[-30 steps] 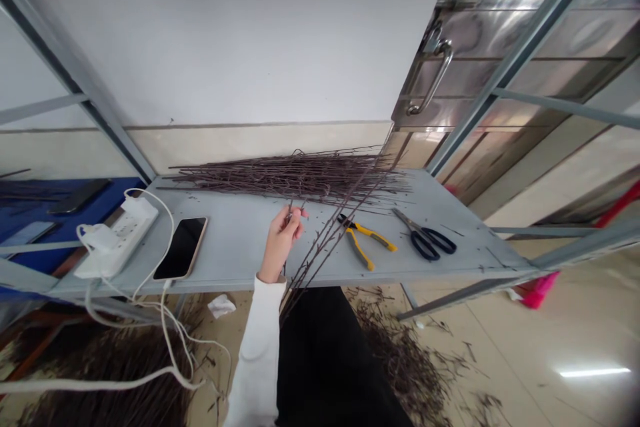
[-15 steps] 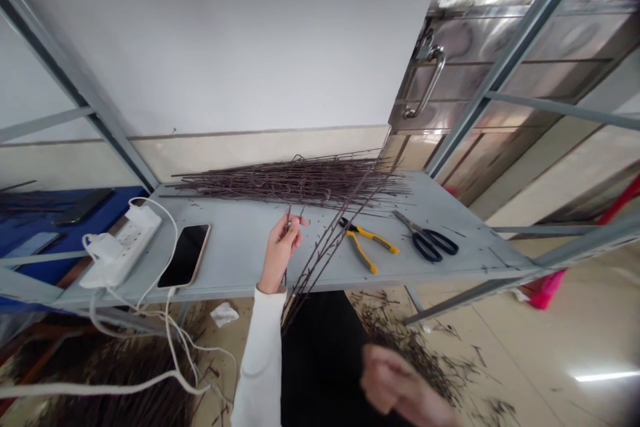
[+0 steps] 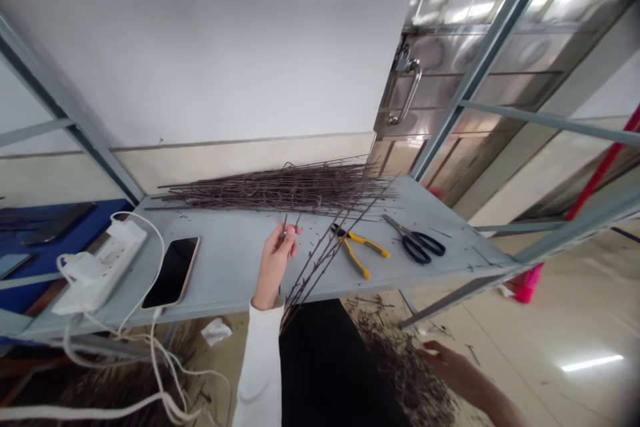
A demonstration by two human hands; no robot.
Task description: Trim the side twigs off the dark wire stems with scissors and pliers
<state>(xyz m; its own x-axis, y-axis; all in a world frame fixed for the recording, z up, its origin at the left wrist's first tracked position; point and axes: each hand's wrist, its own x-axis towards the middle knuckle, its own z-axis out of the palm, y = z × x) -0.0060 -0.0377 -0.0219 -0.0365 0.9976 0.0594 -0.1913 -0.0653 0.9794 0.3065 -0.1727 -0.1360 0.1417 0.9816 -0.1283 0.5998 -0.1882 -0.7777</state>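
Over the middle of the table my left hand (image 3: 276, 259) is closed, thumb pressed to fingers, pinching a thin dark twig (image 3: 285, 225) whose short end pokes up. Several long brown twigs (image 3: 325, 255) lean from my lap past the table's front edge, to the right of that hand. My right hand (image 3: 447, 365) is low at the right, beside my dark-clad lap and above a heap of twig clippings (image 3: 400, 353) on the floor. Its fingers look stretched out and apart, with nothing visible in them.
A bundle of twigs (image 3: 280, 188) lies along the back of the grey table (image 3: 225, 263). Yellow-handled pliers (image 3: 363, 255) and dark scissors (image 3: 417, 243) lie at right. A phone (image 3: 171, 272), a white power strip (image 3: 107, 263) and cables are at left. Metal posts (image 3: 450, 127) frame the table.
My right hand has moved right and outward from beside my lap, its fingers opening from a blurred closed shape. My left hand keeps its pinch. The view has shifted slightly.
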